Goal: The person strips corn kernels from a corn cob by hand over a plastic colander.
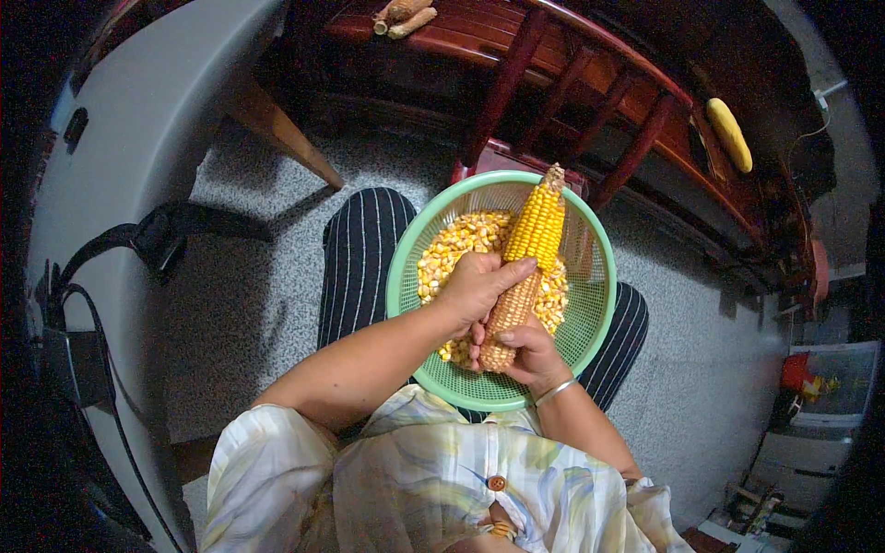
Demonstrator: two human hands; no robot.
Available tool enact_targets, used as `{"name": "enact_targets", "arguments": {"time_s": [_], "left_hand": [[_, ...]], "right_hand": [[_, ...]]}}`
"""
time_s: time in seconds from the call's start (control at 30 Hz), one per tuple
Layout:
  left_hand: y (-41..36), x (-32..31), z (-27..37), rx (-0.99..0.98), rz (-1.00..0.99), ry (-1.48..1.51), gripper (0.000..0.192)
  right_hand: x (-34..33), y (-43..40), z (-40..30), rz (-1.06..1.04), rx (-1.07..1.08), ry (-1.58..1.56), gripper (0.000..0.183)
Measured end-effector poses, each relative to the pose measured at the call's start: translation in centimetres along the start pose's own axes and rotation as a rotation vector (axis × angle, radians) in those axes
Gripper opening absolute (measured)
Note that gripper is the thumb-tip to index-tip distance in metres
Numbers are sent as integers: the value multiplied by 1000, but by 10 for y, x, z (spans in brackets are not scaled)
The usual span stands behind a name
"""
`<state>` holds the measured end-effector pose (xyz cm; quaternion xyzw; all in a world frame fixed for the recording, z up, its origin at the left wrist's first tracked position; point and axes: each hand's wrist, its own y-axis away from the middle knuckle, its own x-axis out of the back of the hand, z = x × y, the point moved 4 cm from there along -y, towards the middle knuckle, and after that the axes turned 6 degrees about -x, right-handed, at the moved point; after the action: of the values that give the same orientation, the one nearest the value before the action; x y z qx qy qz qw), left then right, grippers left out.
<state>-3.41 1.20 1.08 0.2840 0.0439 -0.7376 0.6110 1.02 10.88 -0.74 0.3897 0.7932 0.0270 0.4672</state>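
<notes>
An ear of corn [538, 228] slants over a green plastic colander [603, 276] on my lap. Yellow kernels still cover its upper half, while the lower half is bare cob. My left hand [480, 290] wraps around the middle of the ear, its thumb lying at the edge of the kernel rows. Around the bare lower end closes my right hand [532, 352], with a bracelet at its wrist. Loose corn kernels [442, 256] lie in the colander beneath both hands.
Several bare corn cobs [413, 23] rest on a dark red wooden bench [456, 41] at the top. Another yellow ear [729, 135] lies farther right. A red chair [498, 155] stands just beyond the colander. At left are a wooden leg [297, 138] and a black cable [114, 387].
</notes>
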Motion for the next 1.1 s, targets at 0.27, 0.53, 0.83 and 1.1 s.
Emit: {"name": "enact_targets", "arguments": {"time_s": [0.27, 0.53, 0.83, 1.1], "left_hand": [[3, -3, 5, -7, -5, -58, 24], [-14, 13, -12, -236, 100, -347, 32], [-12, 18, -9, -335, 55, -252, 22], [-4, 7, -11, 71, 23, 281, 23]], "right_hand": [[-3, 1, -2, 36, 7, -19, 39], [-6, 1, -5, 176, 36, 139, 36], [1, 1, -2, 52, -2, 8, 38], [4, 1, -1, -79, -10, -91, 39]]}}
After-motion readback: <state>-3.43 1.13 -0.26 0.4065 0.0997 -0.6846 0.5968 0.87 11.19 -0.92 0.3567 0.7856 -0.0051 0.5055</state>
